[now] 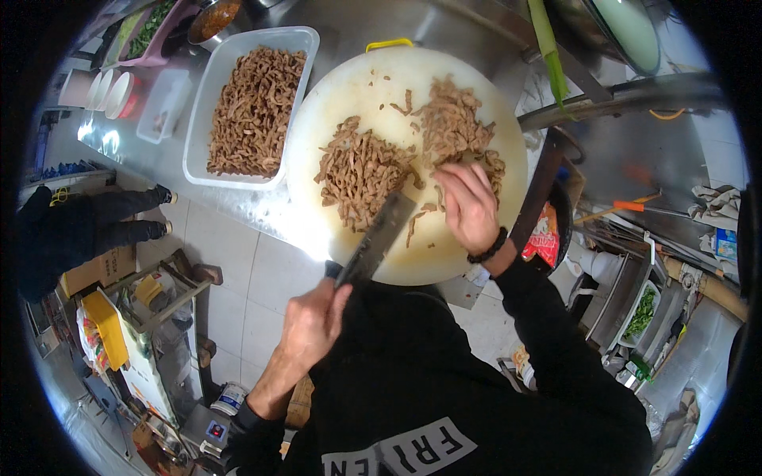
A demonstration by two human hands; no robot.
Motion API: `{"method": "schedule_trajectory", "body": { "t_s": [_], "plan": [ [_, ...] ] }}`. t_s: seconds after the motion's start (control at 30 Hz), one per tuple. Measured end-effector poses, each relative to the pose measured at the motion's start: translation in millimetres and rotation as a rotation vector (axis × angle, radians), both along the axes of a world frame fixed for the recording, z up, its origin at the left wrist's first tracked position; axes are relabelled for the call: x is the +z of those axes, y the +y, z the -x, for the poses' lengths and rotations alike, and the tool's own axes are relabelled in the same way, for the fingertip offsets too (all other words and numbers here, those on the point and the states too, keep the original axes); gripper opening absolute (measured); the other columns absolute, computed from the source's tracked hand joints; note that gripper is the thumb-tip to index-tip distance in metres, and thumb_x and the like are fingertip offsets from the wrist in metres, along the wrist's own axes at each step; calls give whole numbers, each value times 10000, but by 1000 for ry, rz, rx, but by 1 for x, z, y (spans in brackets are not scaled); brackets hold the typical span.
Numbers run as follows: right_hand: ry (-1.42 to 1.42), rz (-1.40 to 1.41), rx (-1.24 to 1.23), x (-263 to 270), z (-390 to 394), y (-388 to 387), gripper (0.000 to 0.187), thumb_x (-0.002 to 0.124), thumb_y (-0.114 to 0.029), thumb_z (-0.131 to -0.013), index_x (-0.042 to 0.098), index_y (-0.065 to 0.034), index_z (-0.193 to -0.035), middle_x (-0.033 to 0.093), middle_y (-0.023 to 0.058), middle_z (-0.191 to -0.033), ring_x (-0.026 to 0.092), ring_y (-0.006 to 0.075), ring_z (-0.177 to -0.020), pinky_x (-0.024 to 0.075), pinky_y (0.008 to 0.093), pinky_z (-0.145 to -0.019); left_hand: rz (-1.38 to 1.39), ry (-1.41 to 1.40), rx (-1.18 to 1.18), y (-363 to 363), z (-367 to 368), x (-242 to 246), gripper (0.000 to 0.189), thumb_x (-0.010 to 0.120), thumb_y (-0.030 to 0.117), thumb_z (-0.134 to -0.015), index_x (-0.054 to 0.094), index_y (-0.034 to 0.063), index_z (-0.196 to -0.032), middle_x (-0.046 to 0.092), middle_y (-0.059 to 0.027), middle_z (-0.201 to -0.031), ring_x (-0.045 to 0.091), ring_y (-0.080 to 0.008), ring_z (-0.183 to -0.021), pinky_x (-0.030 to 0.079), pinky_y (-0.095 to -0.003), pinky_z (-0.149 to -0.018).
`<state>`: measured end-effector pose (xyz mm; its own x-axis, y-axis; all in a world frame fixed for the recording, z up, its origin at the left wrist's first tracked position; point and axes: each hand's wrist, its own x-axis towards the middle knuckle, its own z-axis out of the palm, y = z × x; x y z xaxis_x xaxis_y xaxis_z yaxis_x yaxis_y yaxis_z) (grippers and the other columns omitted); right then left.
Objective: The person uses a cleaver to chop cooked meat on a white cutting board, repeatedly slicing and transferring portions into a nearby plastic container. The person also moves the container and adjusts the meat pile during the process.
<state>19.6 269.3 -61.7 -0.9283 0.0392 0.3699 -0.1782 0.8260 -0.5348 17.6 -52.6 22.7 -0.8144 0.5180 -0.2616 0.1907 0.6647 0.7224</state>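
Observation:
My left hand (312, 324) grips the handle of a cleaver (381, 238), its blade slanting over the near side of a round white cutting board (357, 80). The blade's tip touches or nearly touches the left pile of cooked meat strips (360, 172). Over the board's right side, my right hand (470, 205) has its fingers bent at the near edge of a second, looser meat pile (455, 122). Whether a strip is pinched in those fingertips is hidden. A few loose strips lie between the blade and my right hand.
Left of the board, a white plastic tub (196, 143) holds many more meat strips. Beyond it are a smaller clear container (164, 107) and a metal bowl of red sauce (214, 24). Another person (89, 226) stands at the far left. A green leek stalk (547, 53) hangs at upper right.

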Motion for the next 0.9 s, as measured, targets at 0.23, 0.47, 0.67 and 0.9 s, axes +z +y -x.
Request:
{"method": "schedule_trajectory", "body": {
  "t_s": [0.23, 0.47, 0.67, 0.9],
  "plan": [
    [-162, -140, 179, -1, 16, 13, 221, 682, 5, -850, 730, -5, -1065, 674, 97, -1050, 622, 315, -1060, 571, 429, -910, -70, 4, 34, 7, 7, -29, 336, 733, 158, -1055, 579, -29, -822, 558, -275, -647, 581, -469, -549, 476, -459, -507],
    [-65, -23, 144, -4, -21, -24, 152, 752, -37, -888, 747, -12, -1038, 659, 117, -968, 649, 341, -887, 551, 431, -767, -37, 56, 126, 24, 8, -23, 348, 724, 157, -1062, 560, -21, -812, 566, -268, -648, 581, -458, -542, 470, -464, -500],
    [-17, -23, 134, -13, -20, -30, 146, 743, -56, -858, 739, -50, -1003, 590, 114, -918, 631, 332, -882, 551, 434, -693, 30, 150, 8, 20, -4, -5, 306, 722, 118, -1048, 532, 5, -835, 603, -217, -665, 615, -431, -541, 480, -466, -476],
    [-15, -70, 162, -16, -18, -32, 109, 759, -87, -880, 738, -61, -984, 592, 94, -910, 644, 335, -862, 569, 445, -701, 57, 117, -6, 15, -10, 6, 292, 719, 96, -1046, 526, 11, -844, 592, -206, -658, 607, -403, -512, 466, -456, -461]
  ]
}}
